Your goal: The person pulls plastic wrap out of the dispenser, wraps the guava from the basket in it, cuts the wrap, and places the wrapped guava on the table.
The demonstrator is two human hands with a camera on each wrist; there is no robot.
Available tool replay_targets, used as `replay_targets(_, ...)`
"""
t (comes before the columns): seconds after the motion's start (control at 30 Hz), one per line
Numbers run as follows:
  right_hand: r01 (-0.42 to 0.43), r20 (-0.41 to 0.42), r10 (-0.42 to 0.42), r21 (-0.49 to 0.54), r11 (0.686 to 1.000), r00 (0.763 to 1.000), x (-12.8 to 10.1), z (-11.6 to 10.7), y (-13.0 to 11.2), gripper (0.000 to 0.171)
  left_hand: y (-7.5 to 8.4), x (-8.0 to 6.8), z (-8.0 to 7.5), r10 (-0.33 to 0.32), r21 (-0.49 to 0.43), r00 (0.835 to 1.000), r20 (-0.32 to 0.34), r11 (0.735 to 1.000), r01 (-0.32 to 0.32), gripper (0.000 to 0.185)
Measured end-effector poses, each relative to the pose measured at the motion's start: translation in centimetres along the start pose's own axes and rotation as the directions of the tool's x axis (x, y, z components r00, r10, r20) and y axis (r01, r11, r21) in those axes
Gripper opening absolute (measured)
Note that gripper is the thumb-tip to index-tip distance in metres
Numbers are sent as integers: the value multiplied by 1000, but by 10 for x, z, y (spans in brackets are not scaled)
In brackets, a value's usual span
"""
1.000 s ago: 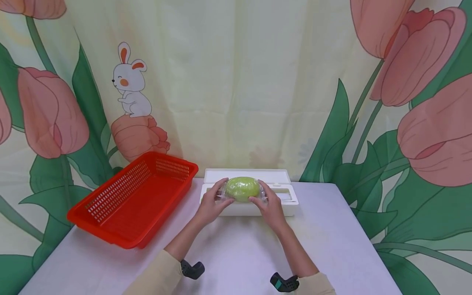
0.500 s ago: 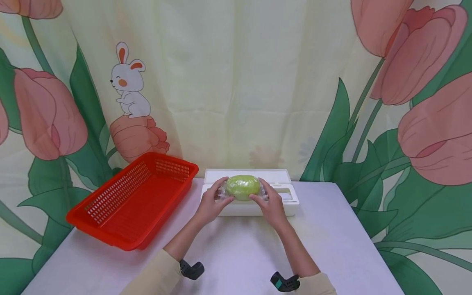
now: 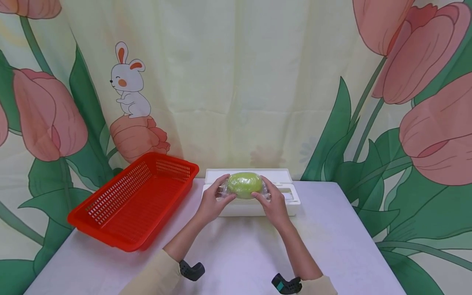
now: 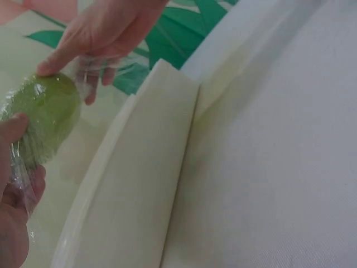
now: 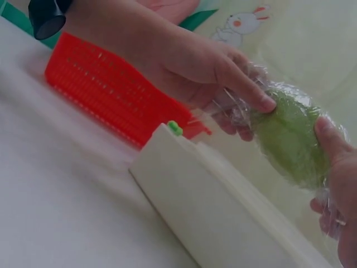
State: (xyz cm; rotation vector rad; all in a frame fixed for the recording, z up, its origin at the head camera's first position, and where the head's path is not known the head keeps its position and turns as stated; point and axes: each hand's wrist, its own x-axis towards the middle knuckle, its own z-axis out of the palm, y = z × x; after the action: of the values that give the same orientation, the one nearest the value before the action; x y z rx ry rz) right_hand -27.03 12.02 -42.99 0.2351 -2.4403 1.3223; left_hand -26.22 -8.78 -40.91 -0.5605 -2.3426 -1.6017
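Observation:
A green, mango-shaped fruit (image 3: 244, 184) in clear cling film is held up between my two hands, over a white box (image 3: 254, 210). My left hand (image 3: 213, 203) pinches its left end, thumb on the near side. At the right end my right hand (image 3: 274, 203) does likewise, its thumb pressed against the fruit (image 5: 293, 139). Loose, crumpled film (image 4: 92, 70) bunches at the ends, around the fingers. The white box, its lid (image 3: 248, 175) raised at the back, looks like a cling film dispenser; the hands hide part of its top.
A red plastic basket (image 3: 193, 166) with slotted sides stands at the left of the white-covered table (image 3: 324, 233). Close behind hangs a curtain (image 3: 258, 102) printed with tulips and a rabbit. A small green clip-like piece (image 5: 174, 128) sits at the box's corner.
Both hands have raised the wrapped fruit slightly and shifted it a little to the right. The grip on both ends looks the same, and the box and basket stay put.

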Motion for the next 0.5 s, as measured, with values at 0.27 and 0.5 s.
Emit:
replay_targets(0.27,10,2,-10,-7,1000,1000,-2,-6,-9,66,-21,5,4,10,-16,1000,-13,1000,-10,67)
replay_targets(0.5,30,7,-30,-5,1000,1000,-2,-11,-15,68,-12,4,1,28,-11,999,-26,1000,-28,66)
